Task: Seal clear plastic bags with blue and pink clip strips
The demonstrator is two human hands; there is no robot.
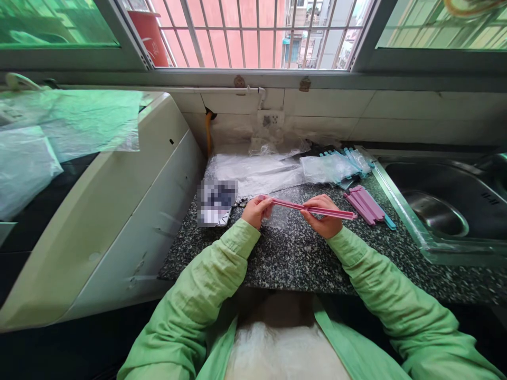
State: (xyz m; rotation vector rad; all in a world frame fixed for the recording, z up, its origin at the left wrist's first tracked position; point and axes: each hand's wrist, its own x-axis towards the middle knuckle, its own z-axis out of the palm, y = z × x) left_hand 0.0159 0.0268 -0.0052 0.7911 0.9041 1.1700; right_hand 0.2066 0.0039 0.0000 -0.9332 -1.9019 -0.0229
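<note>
Between my hands, above the counter, stretches a long, slim pink plastic bag clip (291,204). My left hand (256,212) pinches its left end with thumb and fingers. Farther right, my right hand (324,215) grips it near the middle, and the clip's right end sticks out past the fingers. Below the clip a small clear plastic bag (277,214) lies on the counter. To the right of my right hand is a stack of pink bag clips (364,203), with a blue clip (390,221) beside it.
Clear plastic wrapping (257,171) covers the back of the speckled counter (293,258). Several blue clips (350,158) lie behind, partly under plastic. A blurred phone-like object (217,203) rests at left. A steel sink (428,248) is right; a large beige machine (130,174) stands left.
</note>
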